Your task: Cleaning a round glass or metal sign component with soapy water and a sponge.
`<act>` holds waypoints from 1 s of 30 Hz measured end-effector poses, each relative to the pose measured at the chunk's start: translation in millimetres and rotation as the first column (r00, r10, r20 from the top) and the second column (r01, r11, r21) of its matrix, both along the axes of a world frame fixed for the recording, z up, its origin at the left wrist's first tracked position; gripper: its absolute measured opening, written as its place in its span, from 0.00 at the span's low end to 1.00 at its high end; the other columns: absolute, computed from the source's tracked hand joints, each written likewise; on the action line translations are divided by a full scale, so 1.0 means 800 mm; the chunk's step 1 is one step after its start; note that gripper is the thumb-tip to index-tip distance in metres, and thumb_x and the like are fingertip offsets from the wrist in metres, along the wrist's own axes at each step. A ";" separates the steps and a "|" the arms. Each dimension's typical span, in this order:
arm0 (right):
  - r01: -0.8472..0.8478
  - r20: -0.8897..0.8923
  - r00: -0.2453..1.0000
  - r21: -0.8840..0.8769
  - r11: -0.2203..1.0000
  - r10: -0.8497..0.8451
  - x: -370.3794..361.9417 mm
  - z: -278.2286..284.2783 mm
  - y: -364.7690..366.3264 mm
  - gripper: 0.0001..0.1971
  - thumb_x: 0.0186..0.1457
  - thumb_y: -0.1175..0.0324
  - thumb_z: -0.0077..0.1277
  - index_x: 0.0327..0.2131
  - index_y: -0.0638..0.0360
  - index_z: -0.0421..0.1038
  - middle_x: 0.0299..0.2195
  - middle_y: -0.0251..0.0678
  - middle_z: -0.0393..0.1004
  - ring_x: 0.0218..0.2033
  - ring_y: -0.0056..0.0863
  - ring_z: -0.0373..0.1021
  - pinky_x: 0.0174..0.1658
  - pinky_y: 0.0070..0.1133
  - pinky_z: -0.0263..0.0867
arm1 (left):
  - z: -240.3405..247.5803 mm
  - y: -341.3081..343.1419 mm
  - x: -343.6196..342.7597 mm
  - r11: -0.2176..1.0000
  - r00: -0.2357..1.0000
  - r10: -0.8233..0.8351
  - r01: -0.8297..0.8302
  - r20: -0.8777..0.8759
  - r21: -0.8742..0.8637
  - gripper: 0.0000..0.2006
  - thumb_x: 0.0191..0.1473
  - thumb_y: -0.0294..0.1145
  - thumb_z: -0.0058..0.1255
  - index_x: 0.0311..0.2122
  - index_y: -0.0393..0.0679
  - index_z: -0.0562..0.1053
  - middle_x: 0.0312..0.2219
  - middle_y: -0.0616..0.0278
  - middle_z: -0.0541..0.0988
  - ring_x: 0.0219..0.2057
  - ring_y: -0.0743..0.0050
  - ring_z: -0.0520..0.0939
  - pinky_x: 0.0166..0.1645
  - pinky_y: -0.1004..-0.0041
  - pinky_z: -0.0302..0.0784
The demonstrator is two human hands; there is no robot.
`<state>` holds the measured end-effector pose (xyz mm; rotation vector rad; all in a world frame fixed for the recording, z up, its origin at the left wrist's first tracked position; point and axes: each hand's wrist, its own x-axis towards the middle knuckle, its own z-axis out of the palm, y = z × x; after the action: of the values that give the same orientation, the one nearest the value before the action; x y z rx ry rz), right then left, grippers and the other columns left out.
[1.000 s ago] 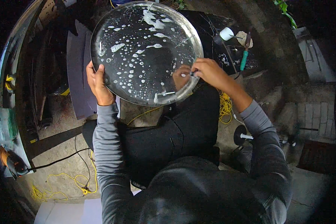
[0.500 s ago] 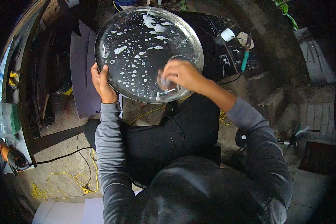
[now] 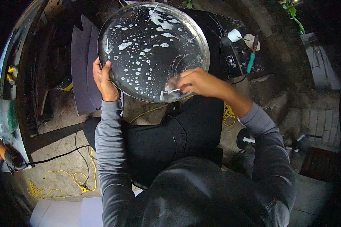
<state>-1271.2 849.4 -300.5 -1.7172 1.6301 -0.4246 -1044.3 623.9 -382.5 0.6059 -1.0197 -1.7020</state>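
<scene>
A large round metal tray (image 3: 140, 70) is tilted up in front of me, with a shiny rim and white foamy drops across its dark face. Several thin bolts stand out near its edge, one bolt (image 3: 173, 90) close to the bottom. My left hand (image 3: 104, 80) grips the rim at the lower left, thumb on the face and fingers behind. Over the lower right of the face, my right hand (image 3: 199, 83) is closed and blurred by motion, beside that bolt. Something greyish shows at its fingertips, too smeared to name. Curved smear marks run through the foam just above this hand.
To the right, a dark board carries a white cup-shaped piece (image 3: 234, 36), a beige lump (image 3: 252, 41) and a teal-handled soldering iron (image 3: 250, 62). Grey sheets (image 3: 81, 68) stand left. An orange power tool (image 3: 9, 156) and yellow cord (image 3: 79, 181) lie at lower left.
My right hand has moved a little down and to the right across the tray, uncovering curved smears in the foam. My left hand keeps its grip on the rim.
</scene>
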 end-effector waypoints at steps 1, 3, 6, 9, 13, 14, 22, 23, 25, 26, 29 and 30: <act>-0.059 -0.039 0.998 -0.076 0.995 0.056 -0.019 0.005 0.002 0.07 0.46 0.77 0.59 0.32 0.62 0.78 0.30 0.39 0.77 0.36 0.36 0.75 0.40 0.29 0.70 | -0.001 -0.001 0.001 1.000 1.000 -0.004 0.004 0.007 0.009 0.18 0.57 0.31 0.51 0.50 0.33 0.66 0.40 0.59 0.76 0.39 0.77 0.76 0.47 0.77 0.71; 0.075 -0.230 0.972 0.106 0.992 -0.049 -0.055 0.004 0.002 0.04 0.46 0.74 0.58 0.29 0.61 0.77 0.27 0.41 0.77 0.32 0.40 0.75 0.38 0.32 0.70 | -0.001 -0.002 0.002 1.000 1.000 0.004 -0.003 0.031 -0.015 0.18 0.57 0.31 0.51 0.50 0.33 0.66 0.41 0.59 0.76 0.39 0.77 0.76 0.47 0.77 0.71; 0.021 -0.517 0.855 -0.043 0.999 -0.040 -0.087 0.011 0.002 0.03 0.47 0.73 0.57 0.27 0.61 0.76 0.26 0.41 0.76 0.32 0.41 0.74 0.37 0.33 0.69 | 0.000 -0.001 0.000 1.000 1.000 -0.024 0.024 -0.011 0.001 0.18 0.58 0.31 0.51 0.50 0.33 0.67 0.41 0.59 0.76 0.39 0.77 0.76 0.47 0.76 0.71; 0.017 -0.376 0.926 0.101 0.995 0.022 -0.054 0.006 0.005 0.03 0.50 0.73 0.54 0.27 0.61 0.75 0.28 0.42 0.75 0.35 0.40 0.73 0.42 0.34 0.68 | 0.003 0.002 -0.003 1.000 1.000 0.017 -0.017 -0.003 0.008 0.17 0.58 0.31 0.50 0.50 0.34 0.67 0.41 0.59 0.76 0.40 0.77 0.76 0.48 0.76 0.71; -0.117 -0.109 0.989 -0.133 0.984 0.103 0.005 -0.005 0.013 0.04 0.46 0.76 0.52 0.27 0.59 0.76 0.27 0.43 0.75 0.34 0.42 0.74 0.39 0.35 0.68 | 0.004 0.003 -0.002 1.000 1.000 0.015 -0.015 0.005 -0.011 0.18 0.58 0.30 0.50 0.51 0.34 0.66 0.41 0.59 0.76 0.40 0.77 0.76 0.48 0.76 0.71; -0.176 -0.080 0.983 -0.210 0.962 0.163 0.006 -0.005 0.015 0.04 0.47 0.75 0.52 0.28 0.58 0.76 0.28 0.43 0.75 0.34 0.42 0.74 0.39 0.35 0.68 | 0.003 0.003 -0.001 1.000 1.000 0.000 0.000 -0.011 -0.010 0.18 0.58 0.31 0.51 0.51 0.34 0.66 0.41 0.59 0.76 0.40 0.77 0.76 0.48 0.76 0.71; -0.149 -0.827 0.562 -0.107 0.983 -0.005 -0.123 0.016 -0.005 0.06 0.52 0.73 0.46 0.28 0.58 0.75 0.34 0.37 0.77 0.45 0.36 0.68 0.49 0.32 0.63 | -0.003 -0.004 0.001 0.999 0.999 0.018 -0.017 0.037 -0.045 0.19 0.57 0.33 0.53 0.50 0.33 0.68 0.40 0.60 0.76 0.39 0.77 0.75 0.47 0.76 0.70; -0.138 -0.838 0.545 -0.104 0.985 -0.012 -0.131 0.014 -0.014 0.06 0.52 0.73 0.46 0.28 0.58 0.75 0.34 0.37 0.77 0.45 0.36 0.68 0.49 0.32 0.63 | -0.003 -0.004 0.001 0.999 0.999 0.021 -0.020 0.037 -0.034 0.19 0.56 0.33 0.53 0.50 0.33 0.68 0.40 0.61 0.76 0.39 0.78 0.75 0.47 0.77 0.70; -0.188 -0.878 0.475 -0.175 0.966 -0.067 -0.145 0.008 -0.031 0.06 0.52 0.72 0.46 0.28 0.58 0.74 0.33 0.37 0.77 0.44 0.35 0.68 0.47 0.33 0.63 | -0.002 -0.004 0.001 0.999 0.999 0.028 -0.028 0.036 -0.020 0.19 0.56 0.33 0.53 0.49 0.33 0.68 0.39 0.61 0.75 0.39 0.78 0.75 0.47 0.77 0.70; -0.170 -0.858 0.503 -0.212 0.962 -0.100 -0.147 0.005 -0.035 0.04 0.48 0.76 0.50 0.30 0.60 0.72 0.36 0.38 0.75 0.43 0.38 0.67 0.45 0.32 0.60 | -0.002 -0.003 0.001 1.000 0.999 0.022 -0.021 0.031 -0.017 0.19 0.56 0.33 0.53 0.49 0.33 0.68 0.39 0.61 0.76 0.39 0.78 0.75 0.47 0.77 0.70; -0.150 -0.835 0.544 -0.195 0.969 -0.084 -0.147 0.004 -0.030 0.04 0.48 0.75 0.51 0.30 0.59 0.72 0.34 0.38 0.75 0.43 0.39 0.67 0.45 0.32 0.61 | -0.001 0.000 -0.001 1.000 0.999 0.027 -0.027 0.021 -0.013 0.18 0.57 0.33 0.53 0.49 0.34 0.68 0.39 0.61 0.76 0.39 0.78 0.75 0.47 0.77 0.71; -0.121 -0.843 0.534 -0.156 0.980 -0.069 -0.142 0.005 -0.023 0.04 0.48 0.75 0.51 0.30 0.59 0.72 0.34 0.38 0.75 0.43 0.39 0.67 0.45 0.32 0.61 | -0.001 0.000 -0.002 0.999 0.999 0.040 -0.040 0.006 -0.027 0.18 0.57 0.33 0.52 0.49 0.34 0.68 0.39 0.61 0.76 0.39 0.78 0.75 0.47 0.77 0.71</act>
<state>-1384.6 830.9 -296.4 -2.2925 2.2716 0.3952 -1045.6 624.0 -383.0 0.6106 -1.0271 -1.6501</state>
